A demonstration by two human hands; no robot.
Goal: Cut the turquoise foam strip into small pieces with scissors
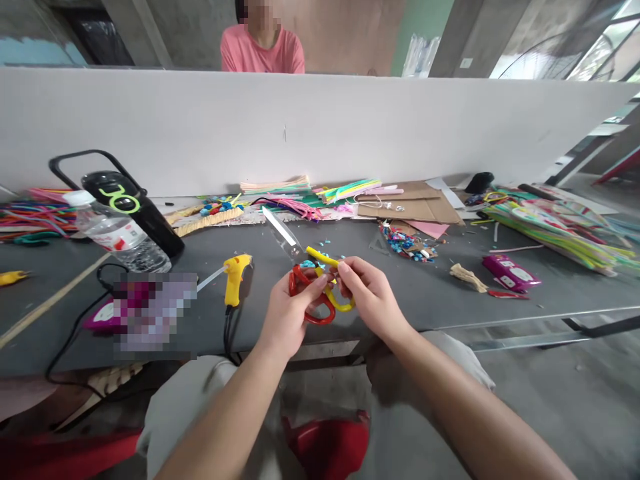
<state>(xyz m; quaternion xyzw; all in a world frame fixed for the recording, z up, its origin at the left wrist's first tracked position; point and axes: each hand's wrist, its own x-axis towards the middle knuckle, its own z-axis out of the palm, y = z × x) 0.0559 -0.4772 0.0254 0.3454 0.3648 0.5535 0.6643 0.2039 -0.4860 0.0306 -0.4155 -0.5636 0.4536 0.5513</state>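
Near the table's front edge, my left hand [290, 308] is closed round red-handled scissors [320, 313], whose blades are mostly hidden. My right hand [367, 290] pinches a yellow strip [323, 257] just beside them. The strip bends, with a looped part hanging below between my hands. Small blue pieces [325, 244] lie on the grey table [320, 230] behind my fingers. To the left, a yellow glue gun [233, 283] rests on the table with its cord over the edge.
A water bottle [123, 237] and black flask [150, 220] lean at the left. Bundled coloured stems [555, 233] lie right, near a purple pack [510, 273]. Cardboard [425, 203] lies by the white partition [320, 127]. Behind it sits a person in pink [263, 50].
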